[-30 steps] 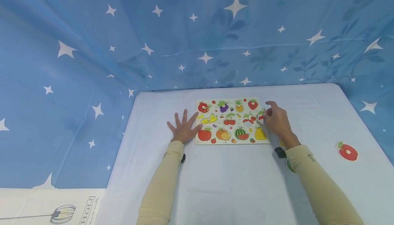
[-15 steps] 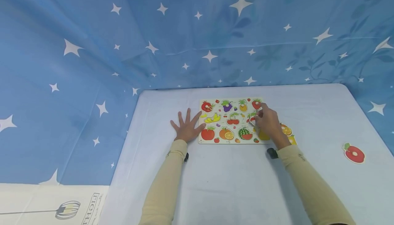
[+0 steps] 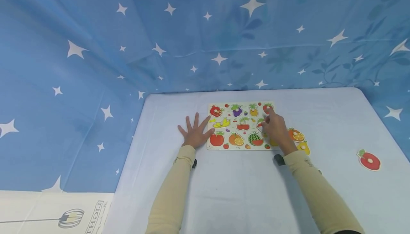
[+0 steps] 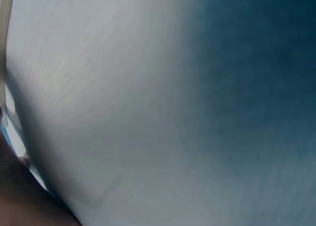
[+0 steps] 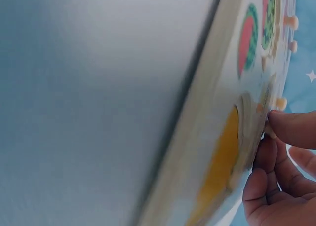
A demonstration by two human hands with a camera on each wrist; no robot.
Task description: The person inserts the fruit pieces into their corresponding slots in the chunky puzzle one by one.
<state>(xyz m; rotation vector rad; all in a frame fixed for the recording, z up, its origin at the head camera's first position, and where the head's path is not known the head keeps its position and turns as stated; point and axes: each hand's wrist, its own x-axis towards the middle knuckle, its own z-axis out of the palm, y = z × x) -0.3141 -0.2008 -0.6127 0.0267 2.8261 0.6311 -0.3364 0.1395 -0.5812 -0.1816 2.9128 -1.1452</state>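
A wooden fruit puzzle board [image 3: 246, 132] lies flat on the table. At its left edge my left hand [image 3: 194, 134] rests with fingers spread, thumb and forefinger on the border. My right hand [image 3: 276, 127] is over the board's right side, pinching a knobbed puzzle piece [image 3: 260, 124] with a red fruit and green leaf at the middle row. Close up in the right wrist view, thumb and fingers [image 5: 291, 130] meet at its small knob [image 5: 269, 131], and most of the piece is hidden. Below it shows the yellow pear picture [image 5: 217, 171]. The left wrist view is mostly blurred cloth.
Right of the board lie an orange piece [image 3: 297, 135] and a yellow pear piece [image 3: 303, 148], close together. Farther right is a red apple piece [image 3: 369, 161]. A blue star-patterned curtain [image 3: 205, 42] hangs behind the white-covered table [image 3: 230, 191].
My right hand has moved left from beside the board to over its right middle, bringing the red piece along. The orange and pear pieces have come into sight. My left hand stays put.
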